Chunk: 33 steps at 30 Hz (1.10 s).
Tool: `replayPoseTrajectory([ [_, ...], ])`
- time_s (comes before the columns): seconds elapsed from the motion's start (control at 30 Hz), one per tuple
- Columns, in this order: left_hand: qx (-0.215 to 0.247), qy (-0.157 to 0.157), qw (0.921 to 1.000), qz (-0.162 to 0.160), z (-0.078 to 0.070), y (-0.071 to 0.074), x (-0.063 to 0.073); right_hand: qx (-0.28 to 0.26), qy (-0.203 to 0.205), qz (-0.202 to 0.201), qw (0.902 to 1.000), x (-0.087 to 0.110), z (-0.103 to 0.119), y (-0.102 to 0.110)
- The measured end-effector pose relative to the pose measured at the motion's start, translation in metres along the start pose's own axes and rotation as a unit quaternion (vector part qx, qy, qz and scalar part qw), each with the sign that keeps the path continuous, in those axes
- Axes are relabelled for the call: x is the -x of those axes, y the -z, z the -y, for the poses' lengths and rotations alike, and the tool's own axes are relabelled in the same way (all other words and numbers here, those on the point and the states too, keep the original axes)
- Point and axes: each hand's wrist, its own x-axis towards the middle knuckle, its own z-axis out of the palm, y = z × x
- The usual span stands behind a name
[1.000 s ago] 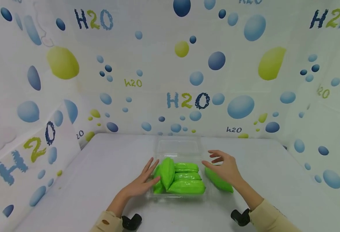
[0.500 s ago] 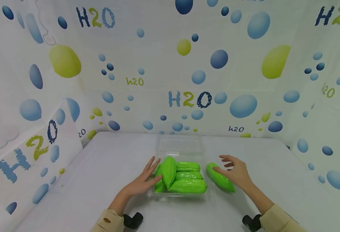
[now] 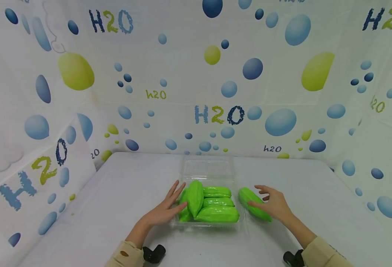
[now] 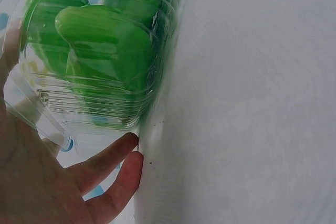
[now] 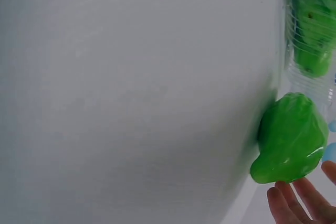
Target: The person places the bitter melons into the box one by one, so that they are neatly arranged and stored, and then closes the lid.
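A clear plastic clamshell box [image 3: 179, 224] sits mid-table, lid tipped back, holding several glossy green, ridged, pod-shaped pieces [image 3: 216, 214]. One green piece [image 3: 195, 198] stands on end over the others at the left. My left hand [image 3: 162, 210] is spread along the box's left side, thumb at its near-left edge; in the left wrist view two fingertips reach down to the tabletop. To the right of the box another green pod-shaped piece [image 3: 247, 196] lies slanted on the table. Over its right side is my right hand [image 3: 275, 204], fingers loosely bent, fingertips at the piece's edge in the right wrist view.
The transparent lid [image 3: 207, 168] lies behind the box. A white cloth-like surface covers the table [image 3: 142, 170]. Behind and at both sides hang white sheets [image 3: 182, 66] printed with blue and yellow-green drops and H2O lettering.
My right hand has moved right from beside the box, then lowered toward the loose green piece. My left hand keeps its place at the box. The head view has shifted slightly.
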Motion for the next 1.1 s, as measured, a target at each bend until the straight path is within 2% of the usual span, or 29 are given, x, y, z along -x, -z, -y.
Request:
replayPoseTrajectory([
  [0.33, -0.004, 0.001, 1.0, 0.001, 0.0006, -0.0012, 0.0006, 0.011, -0.016, 0.03, 0.9994, 0.0026, -0.0096, -0.0042],
  [0.57, -0.012, 0.003, 0.9999, -0.001, 0.0013, -0.001, 0.0, 0.019, -0.014, 0.031, 0.9993, 0.003, -0.0099, -0.0038],
  [0.8, -0.002, 0.0, 1.0, 0.001, -0.0023, 0.0, 0.0011, 0.024, -0.023, 0.033, 0.9989, 0.0033, -0.01, -0.0036],
  [1.1, -0.012, 0.002, 0.9999, -0.001, 0.0028, 0.0001, -0.0001, 0.017, -0.014, 0.036, 0.9991, 0.0033, -0.0096, -0.0032],
])
